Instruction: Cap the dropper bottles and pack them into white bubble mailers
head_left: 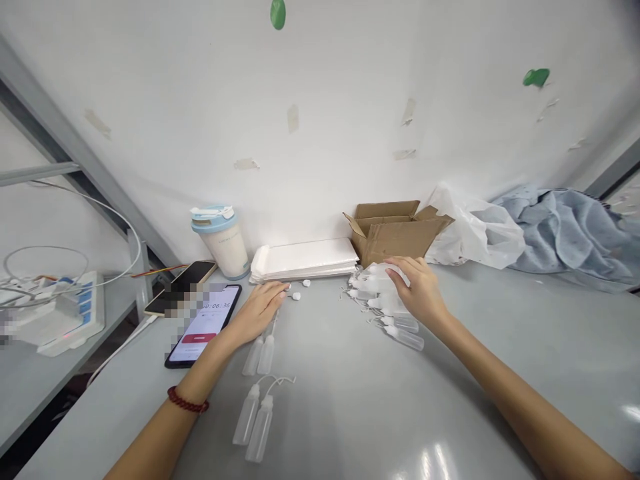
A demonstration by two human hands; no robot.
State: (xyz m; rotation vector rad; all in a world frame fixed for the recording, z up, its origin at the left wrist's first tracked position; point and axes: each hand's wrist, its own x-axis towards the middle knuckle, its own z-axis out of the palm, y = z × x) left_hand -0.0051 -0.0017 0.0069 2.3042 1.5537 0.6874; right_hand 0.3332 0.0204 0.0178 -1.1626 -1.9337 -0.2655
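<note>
My left hand (257, 310) lies over the table left of centre, its fingers pressed together near small white caps (297, 296); what is under them, if anything, is hidden. Two clear bottles (267, 353) lie just below it, and another pair of bottles with thin tubes (260, 430) lies nearer to me. At the right, my right hand (416, 287) reaches over a pile of clear squeeze bottles (380, 287), thumb and fingers apart and curved above them. It touches or hovers over the pile; which one I cannot tell.
White flat boxes (305, 259) are stacked along the wall beside an open cardboard box (400, 240). A cup (223, 243) and two phones (207, 323) stand or lie at left. A plastic bag (470, 227) and blue cloth (570, 230) are at right.
</note>
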